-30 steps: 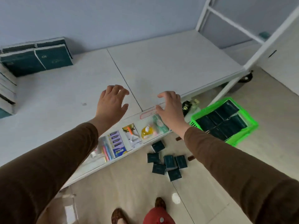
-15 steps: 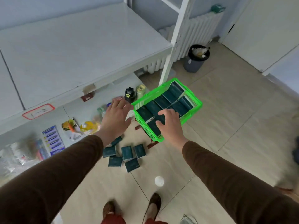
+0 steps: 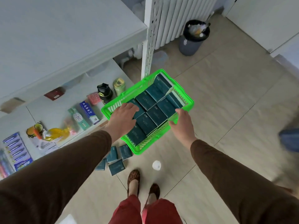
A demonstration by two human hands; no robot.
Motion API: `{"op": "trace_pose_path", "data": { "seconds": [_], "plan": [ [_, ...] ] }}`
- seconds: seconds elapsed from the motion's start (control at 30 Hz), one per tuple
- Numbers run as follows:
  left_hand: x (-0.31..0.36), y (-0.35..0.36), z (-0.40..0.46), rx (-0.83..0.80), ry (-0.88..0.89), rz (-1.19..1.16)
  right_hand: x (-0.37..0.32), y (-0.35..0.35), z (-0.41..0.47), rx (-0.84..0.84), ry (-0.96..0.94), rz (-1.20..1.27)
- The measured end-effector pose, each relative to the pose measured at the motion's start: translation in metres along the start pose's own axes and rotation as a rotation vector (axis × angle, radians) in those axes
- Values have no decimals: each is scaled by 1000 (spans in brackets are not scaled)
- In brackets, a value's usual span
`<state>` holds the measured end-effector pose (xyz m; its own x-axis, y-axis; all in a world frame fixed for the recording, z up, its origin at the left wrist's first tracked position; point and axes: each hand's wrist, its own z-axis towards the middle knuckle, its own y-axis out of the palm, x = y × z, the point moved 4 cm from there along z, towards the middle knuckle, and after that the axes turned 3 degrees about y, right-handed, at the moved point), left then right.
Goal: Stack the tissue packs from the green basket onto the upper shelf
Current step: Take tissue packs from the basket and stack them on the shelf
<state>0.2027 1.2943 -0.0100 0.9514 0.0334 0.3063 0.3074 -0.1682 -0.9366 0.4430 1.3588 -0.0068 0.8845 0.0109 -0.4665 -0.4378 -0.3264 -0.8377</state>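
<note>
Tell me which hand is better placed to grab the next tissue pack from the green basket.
Left, probably. The left hand lies over the dark teal tissue packs inside the green plastic basket, while the right hand sits at its outer rim.

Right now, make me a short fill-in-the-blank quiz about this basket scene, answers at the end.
1. The tissue packs sit inside a basket coloured ____.
2. The left hand is over the packs, while the right hand is at the basket's ____.
3. Loose packs lie on the ____ beside the person's feet.
4. The bin stands next to the white ____.

Answers: green; rim; floor; radiator
</note>
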Motion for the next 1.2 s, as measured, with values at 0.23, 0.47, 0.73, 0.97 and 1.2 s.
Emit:
{"op": "trace_pose_path", "data": {
  "seconds": [0.23,0.47,0.73,0.97,1.2],
  "plan": [
    [14,31,134,-29,70,62,53,18,115,-7,19,-159],
    [20,64,248,49,121,146,79,62,190,-12,-17,-320],
    [30,103,310,-7,252,381,96,95,213,8,77,-410],
    [25,116,326,45,247,586,99,100,224,47,12,-542],
    [18,92,308,34,169,516,91,64,216,193,-44,-257]
  ]
}}
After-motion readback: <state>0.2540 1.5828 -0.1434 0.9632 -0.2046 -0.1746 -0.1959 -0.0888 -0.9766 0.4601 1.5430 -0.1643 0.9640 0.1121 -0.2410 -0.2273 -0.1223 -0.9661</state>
